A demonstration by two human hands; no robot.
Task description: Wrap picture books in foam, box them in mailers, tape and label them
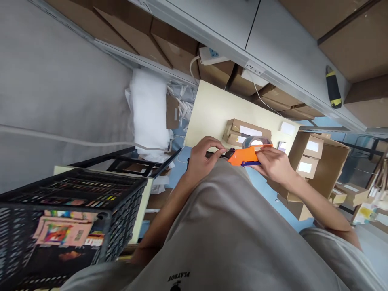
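Observation:
In front of my waist, my right hand (276, 165) is closed around an orange packing tape dispenser (241, 156) with a dark blue lower part. A clear roll of tape (249, 140) shows just behind it. My left hand (203, 157) is at the dispenser's dark left end, thumb and forefinger pinched together. What lies between those fingertips is too small to make out. Past the hands, small taped cardboard boxes (235, 131) with white labels lie on the cream tabletop (209, 109).
A black plastic crate (121, 218) holding colourful packages stands at the left. A large open carton (329, 161) with labelled boxes is at the right. Overhead, a grey shelf (224, 20) carries cartons and a yellow-black cutter (334, 88). White wrapping material (151, 109) hangs at left.

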